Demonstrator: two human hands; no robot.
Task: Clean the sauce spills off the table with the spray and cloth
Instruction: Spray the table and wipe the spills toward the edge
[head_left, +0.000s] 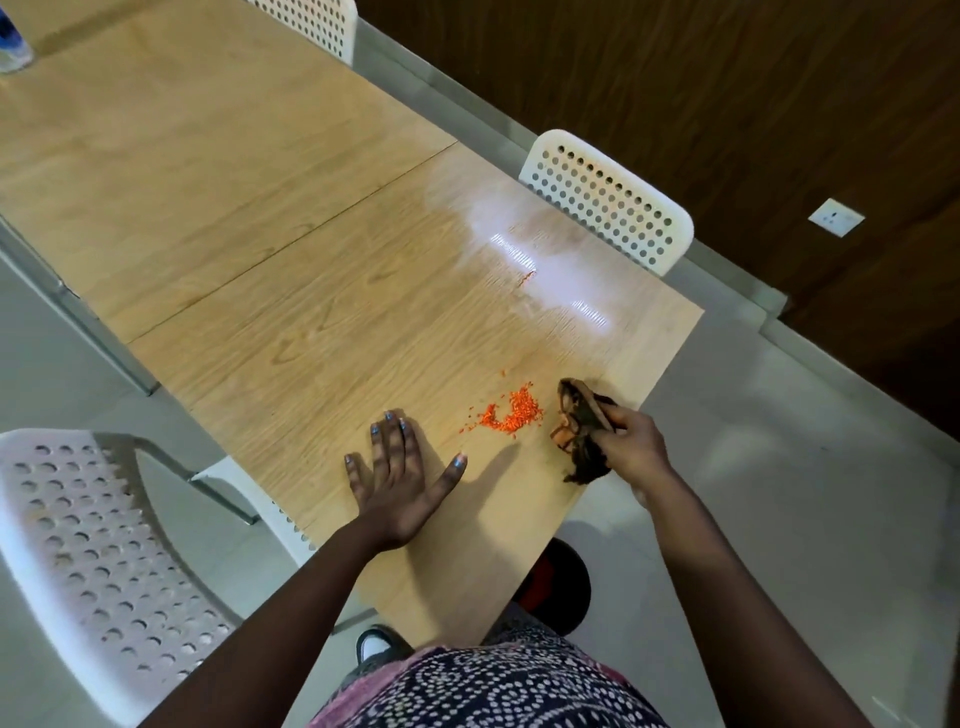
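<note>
Cloth (582, 431) looks soft and limp; my right hand (631, 447) grips it bunched, fingers curled tight. My left hand (400, 483) lies flat, fingers spread, on the counter (311, 291) beside the sauce (511, 415).

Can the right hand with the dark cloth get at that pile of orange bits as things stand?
Probably yes. The right hand grips the crumpled dark cloth just beside the pile of orange sauce crumbs, with bare wooden table between them. The left hand rests flat on the far side.

A blurred bluish object (13, 44) is cut off top-left.
</note>
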